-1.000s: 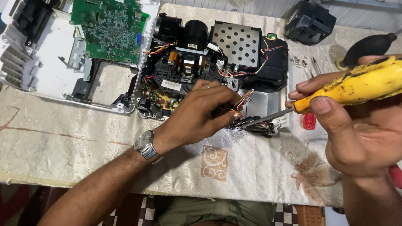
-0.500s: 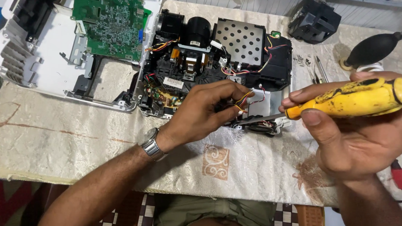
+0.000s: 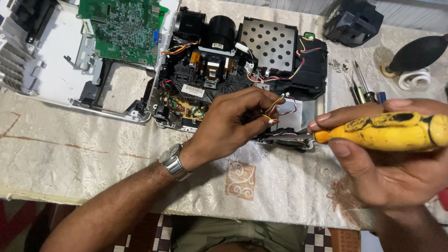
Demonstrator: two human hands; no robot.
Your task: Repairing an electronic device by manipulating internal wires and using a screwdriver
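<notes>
Two hands are at work over the opened projector chassis (image 3: pixel 236 71) that sits in the upper middle of the frame. Your left hand (image 3: pixel 229 123) reaches in from the lower left, a metal wristwatch (image 3: pixel 174 161) on the wrist, and its fingers are curled nearly closed, pinching a small bundle of coloured wires (image 3: pixel 275 108) at the near right edge of the chassis. Your right hand (image 3: pixel 399 159), at the right of the frame, is wrapped tightly around the yellow handle of a screwdriver (image 3: pixel 385 132); thumb and fingers are shut on it, and the shaft points left toward the chassis edge, just beside the pinched wires. You cannot tell exactly where the tip rests.

In the upper left lies the white casing shell (image 3: pixel 45 68) with the green circuit board (image 3: pixel 120 23) resting on it. Toward the upper right, a black blower bulb (image 3: pixel 418 51) lies near some loose screws (image 3: pixel 336 65) and small tools (image 3: pixel 359 84) on the patterned tablecloth (image 3: pixel 81 155).
</notes>
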